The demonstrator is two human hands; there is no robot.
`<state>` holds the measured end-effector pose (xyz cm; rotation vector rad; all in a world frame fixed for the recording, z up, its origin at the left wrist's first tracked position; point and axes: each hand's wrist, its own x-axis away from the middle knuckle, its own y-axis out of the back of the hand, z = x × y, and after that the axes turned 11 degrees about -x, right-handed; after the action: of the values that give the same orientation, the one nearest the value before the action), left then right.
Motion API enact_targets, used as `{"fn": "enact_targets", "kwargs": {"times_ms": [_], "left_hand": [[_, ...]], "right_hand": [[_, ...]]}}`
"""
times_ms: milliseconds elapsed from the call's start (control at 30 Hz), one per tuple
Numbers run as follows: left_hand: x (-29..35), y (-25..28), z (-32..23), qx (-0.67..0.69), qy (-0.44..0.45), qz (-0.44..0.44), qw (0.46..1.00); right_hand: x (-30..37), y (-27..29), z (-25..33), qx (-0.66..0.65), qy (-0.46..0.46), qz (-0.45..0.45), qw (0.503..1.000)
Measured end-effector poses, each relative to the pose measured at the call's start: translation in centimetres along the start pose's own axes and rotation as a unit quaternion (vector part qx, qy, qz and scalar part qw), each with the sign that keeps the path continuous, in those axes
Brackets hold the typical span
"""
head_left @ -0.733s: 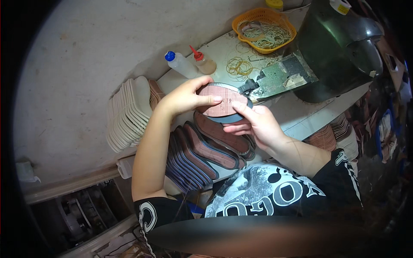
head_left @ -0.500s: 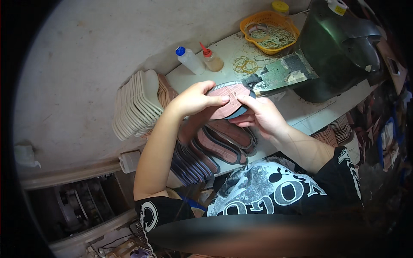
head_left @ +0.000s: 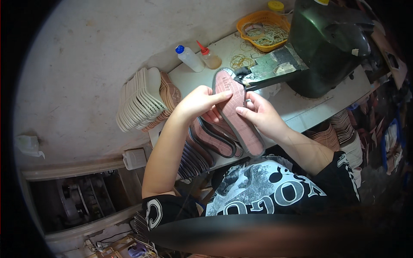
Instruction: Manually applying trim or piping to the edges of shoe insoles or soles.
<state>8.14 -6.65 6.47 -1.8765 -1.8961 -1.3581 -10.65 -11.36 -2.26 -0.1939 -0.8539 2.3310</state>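
A long pink insole (head_left: 247,132) with a dark edge is held between my two hands, slanting from the sewing machine down toward my shirt. My left hand (head_left: 197,104) grips its left side, thumb on the pink face and fingers behind. On the right side, my right hand (head_left: 266,118) pinches it, thumb on top. The insole's upper end lies beside the tip of the green sewing machine arm (head_left: 275,68); whether they touch I cannot tell. Just below my left hand, several dark-edged pink insoles (head_left: 211,141) lie overlapping on the table.
Left on the white table (head_left: 297,111) are stacks of white insoles (head_left: 140,101) and brown insoles (head_left: 172,95). Two squeeze bottles, one blue-capped (head_left: 189,59) and one red-tipped (head_left: 211,59), stand at the back, near a yellow basket (head_left: 262,18) of cords. The machine's dark body (head_left: 320,64) stands right.
The insole has turned from lying across to a lengthwise slant, its lower end now showing toward me. My right hand has shifted down its side. The view has moved slightly.
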Motion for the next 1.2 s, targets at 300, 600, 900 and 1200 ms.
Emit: {"fn": "enact_targets", "kwargs": {"times_ms": [300, 600, 900, 1200], "left_hand": [[-1.6, -1.8, 2.8, 0.09, -0.037, -0.148, 0.984], [-3.9, 0.3, 1.3, 0.075, -0.031, -0.215, 0.973], [3.6, -2.3, 9.3, 0.387, -0.122, -0.261, 0.876], [1.4, -13.1, 15.8, -0.175, 0.013, -0.526, 0.832]], "right_hand": [[2.1, 3.5, 3.3, 0.217, -0.143, 0.16, 0.952], [0.2, 2.5, 4.3, 0.042, -0.181, 0.048, 0.981], [3.4, -2.5, -0.7, 0.175, -0.04, 0.149, 0.972], [2.6, -0.7, -7.0, 0.625, 0.029, 0.137, 0.768]]}}
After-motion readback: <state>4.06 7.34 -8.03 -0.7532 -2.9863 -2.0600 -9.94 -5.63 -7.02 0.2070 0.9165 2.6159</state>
